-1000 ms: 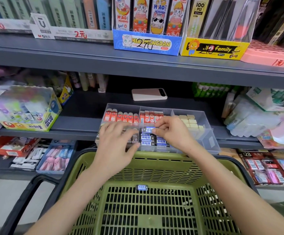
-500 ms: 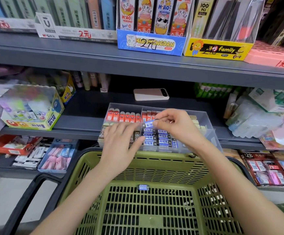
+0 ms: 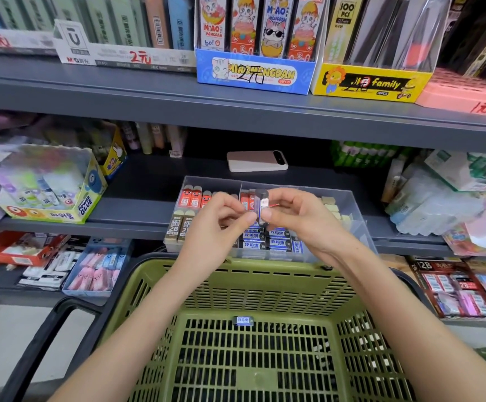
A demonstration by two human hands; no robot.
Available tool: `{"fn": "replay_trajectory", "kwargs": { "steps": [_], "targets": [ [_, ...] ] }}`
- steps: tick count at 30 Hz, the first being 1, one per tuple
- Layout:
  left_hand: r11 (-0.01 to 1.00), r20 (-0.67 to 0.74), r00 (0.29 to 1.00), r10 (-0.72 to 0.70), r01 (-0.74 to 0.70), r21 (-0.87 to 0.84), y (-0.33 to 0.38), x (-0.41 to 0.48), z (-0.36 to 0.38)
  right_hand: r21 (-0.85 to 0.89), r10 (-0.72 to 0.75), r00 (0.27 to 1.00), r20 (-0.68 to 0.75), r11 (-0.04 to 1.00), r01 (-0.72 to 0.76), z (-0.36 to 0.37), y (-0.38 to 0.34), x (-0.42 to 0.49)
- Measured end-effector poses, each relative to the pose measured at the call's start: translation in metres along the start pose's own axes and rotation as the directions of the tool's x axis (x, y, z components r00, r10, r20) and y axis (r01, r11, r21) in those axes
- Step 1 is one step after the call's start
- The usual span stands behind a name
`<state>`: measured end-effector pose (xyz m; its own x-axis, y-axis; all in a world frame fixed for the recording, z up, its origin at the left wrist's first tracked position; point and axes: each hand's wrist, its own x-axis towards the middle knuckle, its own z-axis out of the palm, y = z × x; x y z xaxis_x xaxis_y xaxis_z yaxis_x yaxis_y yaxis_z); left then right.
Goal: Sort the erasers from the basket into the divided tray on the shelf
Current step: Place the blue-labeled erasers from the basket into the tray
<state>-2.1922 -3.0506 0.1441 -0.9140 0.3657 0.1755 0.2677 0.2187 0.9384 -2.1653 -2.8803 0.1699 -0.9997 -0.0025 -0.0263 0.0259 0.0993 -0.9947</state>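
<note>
A clear divided tray point(image 3: 355, 224) stands on the middle shelf. It holds red erasers at the back left, tan 2B erasers point(image 3: 178, 226) at the front left, blue-labelled erasers point(image 3: 279, 242) at the front middle and cream erasers on the right. Above the tray, my left hand point(image 3: 221, 227) and my right hand point(image 3: 300, 219) both pinch one small wrapped eraser point(image 3: 262, 206), held upright between the fingertips. A green plastic basket point(image 3: 250, 285) sits below the shelf, and one blue-labelled eraser point(image 3: 244, 320) lies on its floor.
A pink phone point(image 3: 257, 161) lies on the shelf behind the tray. A glue box point(image 3: 50, 192) stands at the left, plastic-wrapped packs at the right. The shelf above carries display boxes. Lower shelves hold eraser packs. The basket's black handle point(image 3: 62, 314) hangs at the left.
My right hand lifted an eraser out of the blue-labelled compartment and raised it above the tray. My left hand came off the tray and now pinches the same eraser.
</note>
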Motion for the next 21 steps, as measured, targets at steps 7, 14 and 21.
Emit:
{"fn": "replay_trajectory", "kwargs": {
  "steps": [7,14,21],
  "targets": [
    [0.685,0.083,0.951,0.297,-0.273,0.676,-0.023,-0.016,-0.020,-0.722,-0.011,0.998,-0.058,0.691,-0.034,-0.002,0.015,0.020],
    [0.610,0.066,0.929,0.365,-0.292,0.737,-0.033,-0.033,-0.025,-0.775,0.047,0.999,0.003,0.631,-0.027,0.013,0.017,0.022],
    [0.640,0.071,0.899,0.432,-0.361,0.679,-0.038,-0.064,-0.027,-0.684,-0.287,0.952,-0.104,0.715,0.141,0.013,0.017,-0.035]
  ]
}}
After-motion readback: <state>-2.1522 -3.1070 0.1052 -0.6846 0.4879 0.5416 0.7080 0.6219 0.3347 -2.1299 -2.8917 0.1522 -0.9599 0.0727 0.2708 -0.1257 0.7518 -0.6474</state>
